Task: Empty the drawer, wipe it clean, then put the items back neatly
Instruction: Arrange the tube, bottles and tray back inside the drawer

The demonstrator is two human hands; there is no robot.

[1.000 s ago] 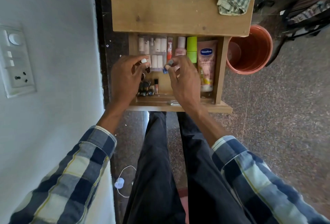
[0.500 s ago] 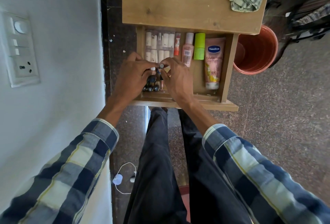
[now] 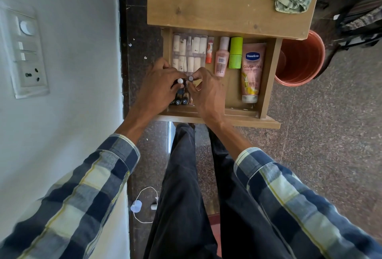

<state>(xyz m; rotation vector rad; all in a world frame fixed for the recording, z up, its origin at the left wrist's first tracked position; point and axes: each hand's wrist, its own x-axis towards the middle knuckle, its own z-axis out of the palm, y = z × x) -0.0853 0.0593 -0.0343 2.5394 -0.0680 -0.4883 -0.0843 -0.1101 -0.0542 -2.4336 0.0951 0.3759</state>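
Both hands are in the open drawer (image 3: 268, 85) at its near left corner. The left hand (image 3: 159, 87) pinches a small white-capped bottle (image 3: 180, 81). The right hand (image 3: 206, 91) pinches a grey-capped one (image 3: 190, 78) just beside it

White painted wall (image 3: 62, 114) at 9 o'clock, carrying a white switch plate (image 3: 25, 52) with a round dial, rocker switches and a socket. Dark stone skirting strip (image 3: 132, 52) between wall and speckled granite floor (image 3: 330, 134). Wooden desk (image 3: 217, 0) at 12 o'clock. Terracotta bucket (image 3: 299, 60) on the floor at 2 o'clock, just beside the desk. White cable with plug (image 3: 144, 205) on the floor at 6 o'clock. Even, diffuse lighting.
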